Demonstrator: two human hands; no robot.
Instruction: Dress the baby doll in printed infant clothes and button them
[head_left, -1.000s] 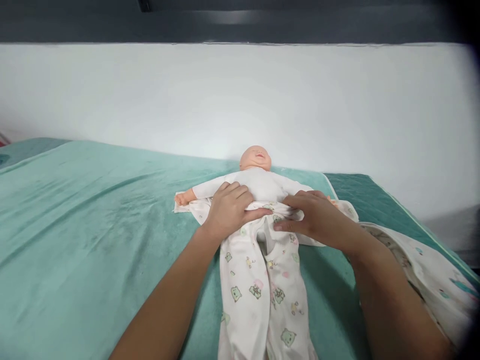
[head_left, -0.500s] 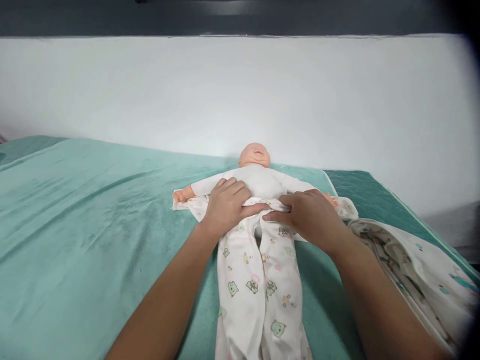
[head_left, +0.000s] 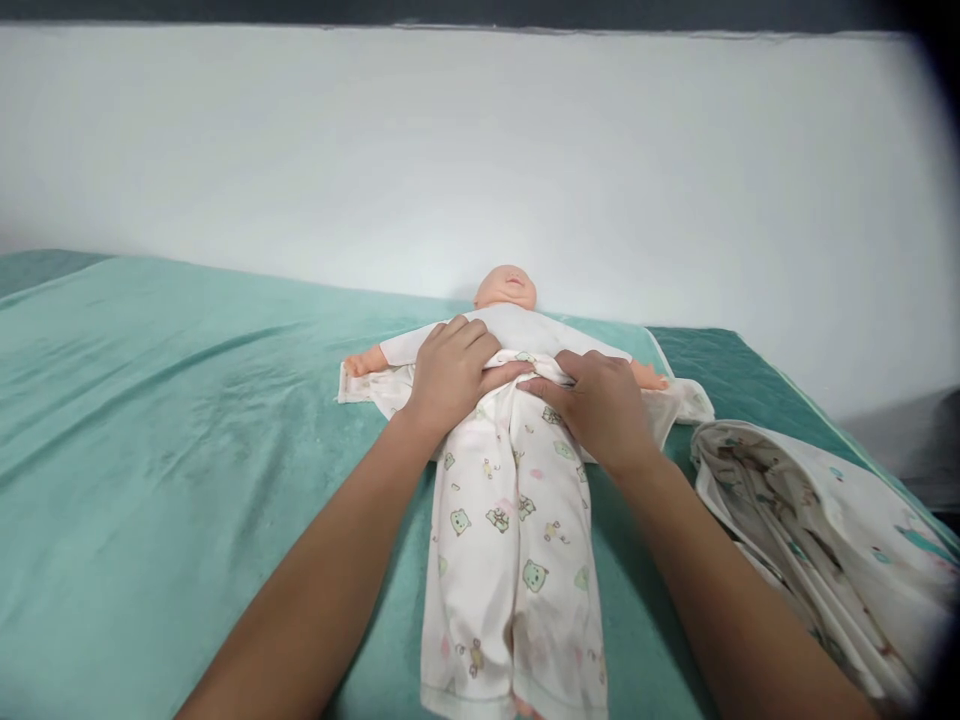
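Observation:
A baby doll (head_left: 507, 288) lies on its back, head toward the wall and arms spread. Its torso and arms are white. White baby pants (head_left: 517, 530) with printed green bears cover its legs, cuffs toward me. At the waist, my left hand (head_left: 457, 375) pinches the waistband between thumb and curled fingers. My right hand (head_left: 600, 400) grips the waistband on the other side, the two thumbs nearly meeting in the middle. Beneath the doll is a spread printed baby top (head_left: 660, 408), its sleeves reaching out past the doll's hands.
A folded white printed cloth (head_left: 817, 520) lies at the right, beside my right forearm. The green sheet (head_left: 187, 450) covers the bed and has wrinkles on the left. Behind the doll's head rises a white wall (head_left: 450, 150).
The view has tipped down a little, bringing the pant cuffs into sight. My right hand has drawn inward across the waistband, and the gap between the pant legs has closed.

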